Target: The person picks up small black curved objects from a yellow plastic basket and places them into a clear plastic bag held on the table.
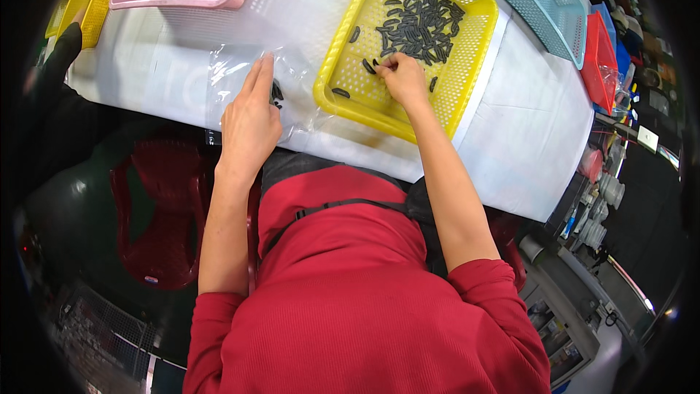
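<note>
My left hand (251, 113) lies with its fingers stretched out on a clear plastic bag (222, 80) on the white-covered table. A few small dark pieces (276, 93) show beside its fingers, partly hidden by the hand. Over the yellow perforated basket (343, 44), my right hand (403, 79) pinches at a small black curved piece (369, 66) near the basket's left side. Many similar black pieces (415, 25) lie heaped toward the basket's far side. A few lie singly nearer to me, one of them (340, 93) by the near left corner.
A pink basket (182, 1) with a clear bag in it stands at the far left, beside yellow baskets (102, 14). Blue (547, 14) and red baskets (598, 66) line the right edge. A dark red chair (164, 211) stands below the table at left. A dark-sleeved person is at far left.
</note>
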Tool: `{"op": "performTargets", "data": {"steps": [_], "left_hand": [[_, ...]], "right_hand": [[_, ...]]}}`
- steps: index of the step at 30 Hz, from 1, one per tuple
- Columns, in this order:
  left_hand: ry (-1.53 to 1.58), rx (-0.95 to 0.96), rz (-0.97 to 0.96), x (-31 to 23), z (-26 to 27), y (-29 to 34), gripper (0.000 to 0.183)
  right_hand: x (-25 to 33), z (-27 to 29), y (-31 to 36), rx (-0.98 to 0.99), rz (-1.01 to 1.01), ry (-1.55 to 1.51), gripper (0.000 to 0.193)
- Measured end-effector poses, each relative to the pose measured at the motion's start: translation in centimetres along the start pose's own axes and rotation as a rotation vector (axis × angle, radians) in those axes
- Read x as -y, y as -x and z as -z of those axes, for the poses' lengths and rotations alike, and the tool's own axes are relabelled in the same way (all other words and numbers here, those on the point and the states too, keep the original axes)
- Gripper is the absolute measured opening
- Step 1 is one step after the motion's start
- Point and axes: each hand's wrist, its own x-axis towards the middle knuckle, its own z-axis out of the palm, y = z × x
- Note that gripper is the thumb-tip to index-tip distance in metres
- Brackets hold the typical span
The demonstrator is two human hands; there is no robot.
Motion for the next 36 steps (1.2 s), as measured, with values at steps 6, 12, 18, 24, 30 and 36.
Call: {"op": "performTargets", "data": {"steps": [6, 12, 18, 24, 30, 36], "left_hand": [[0.001, 0.013, 0.018, -0.2, 0.1, -0.1, 0.068], [-0.004, 0.005, 0.012, -0.1, 0.1, -0.2, 0.067], [0.014, 0.025, 0.027, -0.5, 0.1, -0.2, 0.067], [-0.001, 0.036, 0.043, -0.5, 0.5, 0.1, 0.069], [-0.015, 0.029, 0.084, -0.1, 0.9, 0.1, 0.07], [-0.003, 0.014, 0.067, 0.3, 0.8, 0.2, 0.071]], "right_hand": [[1.7, -2.0, 0.3, -0.082, 0.083, 0.246, 0.029], [1.3, -2.4, 0.7, -0.135, 0.16, 0.166, 0.022], [9.6, 3.2, 7.2, 0.128, 0.219, -0.361, 0.023], [11.2, -0.5, 8.7, 0.02, 0.556, -0.214, 0.02], [5.6, 1.3, -1.4, -0.1, 0.367, 0.337, 0.019], [3.1, -0.5, -3.9, -0.071, 0.551, 0.434, 0.021]]}}
